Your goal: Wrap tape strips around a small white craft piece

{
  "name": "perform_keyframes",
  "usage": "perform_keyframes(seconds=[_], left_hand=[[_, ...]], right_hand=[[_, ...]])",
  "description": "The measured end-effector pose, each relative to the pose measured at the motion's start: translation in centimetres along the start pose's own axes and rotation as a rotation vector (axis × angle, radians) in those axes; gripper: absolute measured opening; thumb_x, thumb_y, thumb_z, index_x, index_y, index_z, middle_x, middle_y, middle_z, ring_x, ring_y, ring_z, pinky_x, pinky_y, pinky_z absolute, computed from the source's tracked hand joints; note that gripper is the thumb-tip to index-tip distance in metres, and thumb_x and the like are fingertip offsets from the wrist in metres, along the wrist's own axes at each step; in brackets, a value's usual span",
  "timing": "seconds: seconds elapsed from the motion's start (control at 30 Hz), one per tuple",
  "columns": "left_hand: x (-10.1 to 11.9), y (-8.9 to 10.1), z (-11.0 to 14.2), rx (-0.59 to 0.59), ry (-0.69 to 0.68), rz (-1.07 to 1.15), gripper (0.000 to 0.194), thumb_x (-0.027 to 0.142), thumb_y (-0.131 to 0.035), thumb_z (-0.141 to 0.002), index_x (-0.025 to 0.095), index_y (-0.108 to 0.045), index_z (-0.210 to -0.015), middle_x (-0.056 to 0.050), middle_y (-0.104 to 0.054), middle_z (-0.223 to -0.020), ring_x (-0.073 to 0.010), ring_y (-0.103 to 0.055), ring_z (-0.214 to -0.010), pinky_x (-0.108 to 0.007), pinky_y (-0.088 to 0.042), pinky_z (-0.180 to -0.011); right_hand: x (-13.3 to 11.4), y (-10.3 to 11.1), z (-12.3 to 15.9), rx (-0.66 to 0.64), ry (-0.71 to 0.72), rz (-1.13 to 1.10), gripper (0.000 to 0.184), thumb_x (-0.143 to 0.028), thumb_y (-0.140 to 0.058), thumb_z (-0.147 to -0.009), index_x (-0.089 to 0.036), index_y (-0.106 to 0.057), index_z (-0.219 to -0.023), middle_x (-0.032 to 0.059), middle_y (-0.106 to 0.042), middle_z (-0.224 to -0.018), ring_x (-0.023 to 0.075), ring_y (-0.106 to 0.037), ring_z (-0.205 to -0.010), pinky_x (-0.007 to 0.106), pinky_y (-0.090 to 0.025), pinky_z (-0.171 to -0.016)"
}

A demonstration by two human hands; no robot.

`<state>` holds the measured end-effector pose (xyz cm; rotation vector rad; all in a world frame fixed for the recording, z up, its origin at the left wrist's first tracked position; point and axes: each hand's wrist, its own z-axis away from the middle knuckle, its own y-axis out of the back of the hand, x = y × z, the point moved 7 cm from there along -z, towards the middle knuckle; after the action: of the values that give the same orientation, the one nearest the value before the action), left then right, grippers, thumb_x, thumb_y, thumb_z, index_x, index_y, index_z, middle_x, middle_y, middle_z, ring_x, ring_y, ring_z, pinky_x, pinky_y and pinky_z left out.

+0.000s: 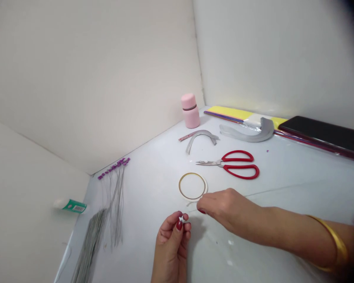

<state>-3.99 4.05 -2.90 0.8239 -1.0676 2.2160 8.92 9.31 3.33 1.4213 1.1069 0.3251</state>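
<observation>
My left hand (174,239) is closed in a pinch on a small white star-shaped piece (181,220), held between thumb and fingertips. Just above and to the right, my right hand (221,206) has its fingers pressed together on a thin grey wire (277,190), whose long part runs off to the right over the table. A short wire end shows left of these fingertips. The fingertips overlap the near edge of a roll of white tape (207,184) with a gold-coloured core. Red-handled scissors (242,167) lie beyond the tape, blades pointing left.
At left lie purple-tipped wires (115,169) and a bundle of bare wires (90,243), near a green-and-white tube (74,206). Farther back are a pink bottle (191,114), curved translucent strips (202,133), yellow packaged sheets (233,113) and a black phone-like slab (324,133).
</observation>
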Motion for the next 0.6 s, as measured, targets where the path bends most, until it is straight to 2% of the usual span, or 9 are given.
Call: perform_keyframes(seconds=[0.1, 0.23, 0.33, 0.47, 0.6], left_hand=[[0.5, 0.5, 0.0, 0.026, -0.135, -0.14, 0.032, 0.023, -0.084, -0.039, 0.016, -0.071, -0.068, -0.003, -0.071, -0.064, -0.0083, -0.063, -0.056, -0.013, -0.05, -0.056], [1.9, 0.3, 1.1, 0.067, -0.499, -0.564, 0.019, 0.021, -0.076, -0.055, 0.018, -0.07, -0.072, -0.004, -0.068, -0.063, -0.0122, -0.061, -0.057, -0.017, -0.049, -0.056], [2.7, -0.2, 2.4, 0.124, -0.725, -0.779, 0.013, 0.015, -0.071, -0.058, 0.021, -0.069, -0.07, -0.004, -0.067, -0.066, -0.0159, -0.059, -0.056, -0.023, -0.049, -0.059], [3.1, -0.2, 2.9, 0.207, -0.798, -0.875, 0.017, 0.012, -0.07, -0.058, 0.024, -0.069, -0.069, -0.003, -0.067, -0.064, -0.0173, -0.059, -0.055, -0.024, -0.048, -0.063], [3.3, -0.8, 3.0, 0.134, -0.874, -0.901, 0.017, 0.01, -0.066, -0.063, 0.024, -0.071, -0.071, -0.005, -0.068, -0.069, -0.018, -0.06, -0.065, -0.022, -0.045, -0.069]], right_hand=[[0.3, 0.1, 0.2, 0.013, -0.038, -0.008, 0.014, -0.012, -0.042, -0.083, -0.02, -0.052, -0.077, -0.0029, -0.058, -0.068, 0.0107, -0.052, -0.059, 0.02, -0.032, -0.053], [0.5, -0.4, 0.1, -0.04, -0.066, -0.017, 0.017, -0.013, -0.041, -0.084, -0.019, -0.054, -0.075, -0.0022, -0.06, -0.069, 0.0115, -0.055, -0.061, 0.02, -0.034, -0.055], [0.5, -1.0, 0.0, -0.089, -0.059, -0.038, 0.018, -0.015, -0.041, -0.085, -0.019, -0.055, -0.074, -0.0019, -0.061, -0.068, 0.0115, -0.055, -0.061, 0.02, -0.034, -0.055], [0.4, -1.5, 0.2, -0.113, -0.056, -0.088, 0.02, -0.016, -0.039, -0.087, -0.02, -0.057, -0.078, -0.0013, -0.06, -0.068, 0.0112, -0.055, -0.061, 0.02, -0.035, -0.055], [-0.1, -1.7, 0.4, -0.105, 0.003, -0.144, 0.022, -0.018, -0.035, -0.089, -0.021, -0.058, -0.087, -0.0008, -0.06, -0.071, 0.0113, -0.055, -0.064, 0.02, -0.036, -0.059]])
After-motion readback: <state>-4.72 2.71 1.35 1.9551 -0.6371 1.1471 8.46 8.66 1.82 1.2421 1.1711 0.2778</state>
